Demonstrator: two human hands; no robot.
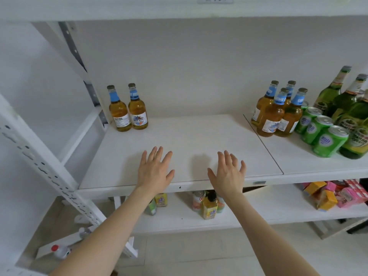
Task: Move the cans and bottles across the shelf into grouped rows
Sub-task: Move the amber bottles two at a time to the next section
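Both hands, left hand point(155, 172) and right hand point(229, 173), hover spread and empty over the shelf point(199, 136), between two amber bottles point(128, 108) and the right-side cluster point(278, 112).

On the shelf point(189, 136), two bottles point(128, 110) stand back left, while more bottles point(278, 112) and cans point(322, 134) cluster at right.

Shelf point(199, 140): white. Amber bottles point(128, 114), left: blue neck bands, white labels. Right cluster point(276, 114): same amber, blue bands. Cans point(326, 141): green, silver tops. Tall bottles point(346, 104): green glass.
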